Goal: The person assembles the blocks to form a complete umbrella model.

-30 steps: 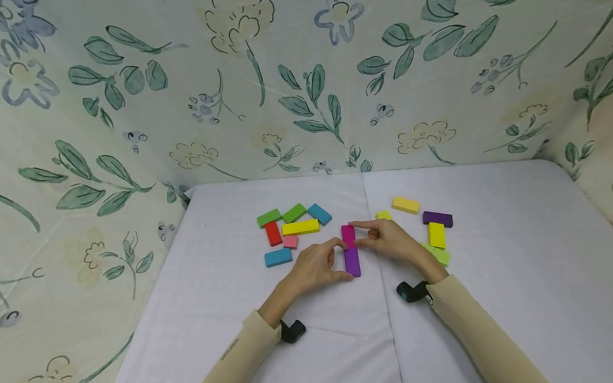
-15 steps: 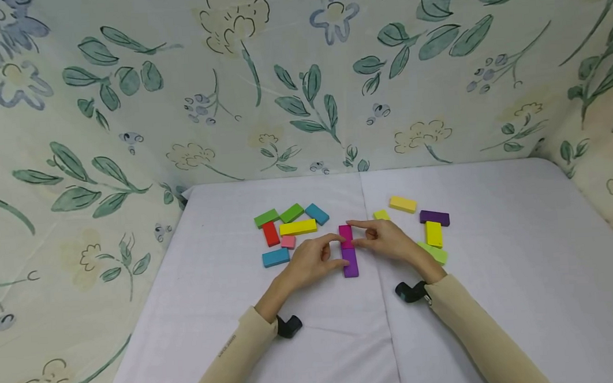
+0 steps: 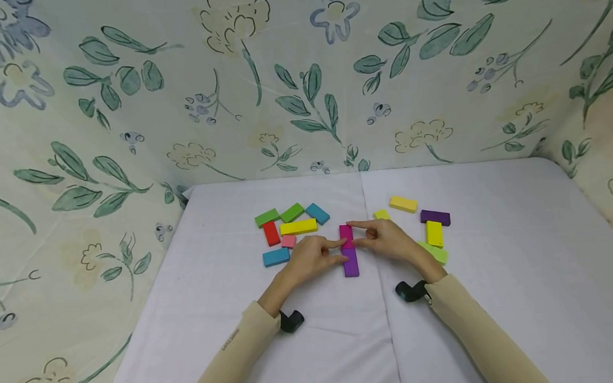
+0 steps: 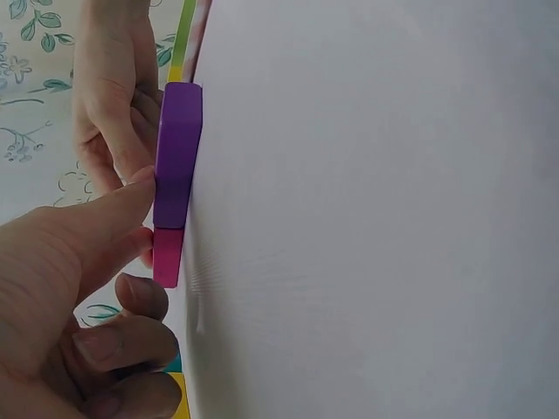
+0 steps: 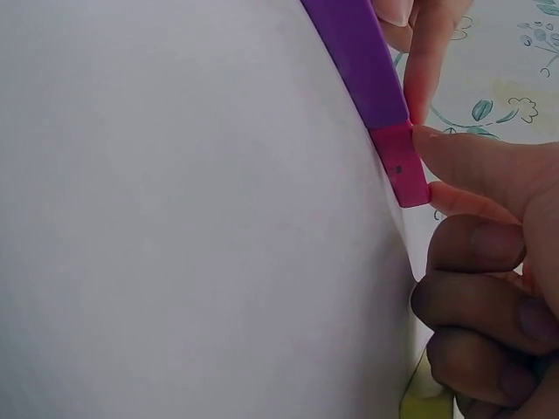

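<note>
In the head view a magenta block [image 3: 346, 233] and a purple block [image 3: 351, 265] lie end to end, in line, on the white cloth. My left hand [image 3: 310, 259] is at their left side, its index fingertip by the joint and its thumb on the purple block. From the right, my right hand [image 3: 387, 238] holds the magenta block, index finger at its far end and thumb on its side near the joint. Both wrist views show the purple block [image 4: 177, 161] and the magenta block [image 5: 402, 166] meeting flush. The other fingers of each hand are curled in.
Left of my hands lie several blocks: green [image 3: 292, 212], red [image 3: 271, 233], yellow [image 3: 298, 226], pink [image 3: 288, 241] and blue [image 3: 276, 257]. To the right are yellow [image 3: 403, 204], dark purple [image 3: 435, 218] and lime [image 3: 437, 254] ones. A floral curtain [image 3: 301, 87] hangs behind the table.
My left thumb has moved from the near end of the purple block up along it, closer to the index finger. My right hand and both blocks stay in place.
</note>
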A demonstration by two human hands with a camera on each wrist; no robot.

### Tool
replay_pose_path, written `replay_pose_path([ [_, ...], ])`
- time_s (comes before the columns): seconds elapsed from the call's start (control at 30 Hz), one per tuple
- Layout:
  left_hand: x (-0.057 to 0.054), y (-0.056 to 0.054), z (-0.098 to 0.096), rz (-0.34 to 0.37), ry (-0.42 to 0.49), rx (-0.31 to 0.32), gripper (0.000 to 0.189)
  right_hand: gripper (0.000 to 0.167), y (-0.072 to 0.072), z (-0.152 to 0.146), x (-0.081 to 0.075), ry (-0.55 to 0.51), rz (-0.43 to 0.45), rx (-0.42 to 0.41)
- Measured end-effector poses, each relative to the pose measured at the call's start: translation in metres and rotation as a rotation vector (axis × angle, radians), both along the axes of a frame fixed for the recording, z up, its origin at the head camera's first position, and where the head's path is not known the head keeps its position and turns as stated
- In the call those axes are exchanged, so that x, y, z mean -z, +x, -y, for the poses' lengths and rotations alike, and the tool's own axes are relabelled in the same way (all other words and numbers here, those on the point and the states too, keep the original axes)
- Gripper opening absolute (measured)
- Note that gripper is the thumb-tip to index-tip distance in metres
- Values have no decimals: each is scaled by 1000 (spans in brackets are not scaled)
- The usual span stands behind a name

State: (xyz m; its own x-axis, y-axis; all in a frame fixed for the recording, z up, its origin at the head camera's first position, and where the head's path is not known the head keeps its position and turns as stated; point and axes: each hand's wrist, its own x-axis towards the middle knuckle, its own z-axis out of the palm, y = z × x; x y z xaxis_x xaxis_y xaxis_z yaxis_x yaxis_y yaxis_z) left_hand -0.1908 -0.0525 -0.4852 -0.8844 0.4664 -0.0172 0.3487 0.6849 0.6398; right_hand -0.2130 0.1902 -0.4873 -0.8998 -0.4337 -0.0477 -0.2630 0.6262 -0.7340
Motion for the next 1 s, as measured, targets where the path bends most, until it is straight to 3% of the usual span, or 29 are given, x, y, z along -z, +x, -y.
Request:
replay_pose_path([
  [0.2, -2, 0, 0, 40, -5, 5, 49, 50, 6, -6, -3, -81, 10, 29],
  [0.37, -2, 0, 0, 57, -17, -13, 49, 46, 21, -26, -14, -139, -25, 127],
  [0.7, -1, -1, 0, 72, -25, -44, 48, 44, 62, -93, -15, 26, -126, 276],
  [1.0, -3, -1, 0, 80, -9, -48, 47, 47, 81, -134, -11, 95, -38, 257],
])
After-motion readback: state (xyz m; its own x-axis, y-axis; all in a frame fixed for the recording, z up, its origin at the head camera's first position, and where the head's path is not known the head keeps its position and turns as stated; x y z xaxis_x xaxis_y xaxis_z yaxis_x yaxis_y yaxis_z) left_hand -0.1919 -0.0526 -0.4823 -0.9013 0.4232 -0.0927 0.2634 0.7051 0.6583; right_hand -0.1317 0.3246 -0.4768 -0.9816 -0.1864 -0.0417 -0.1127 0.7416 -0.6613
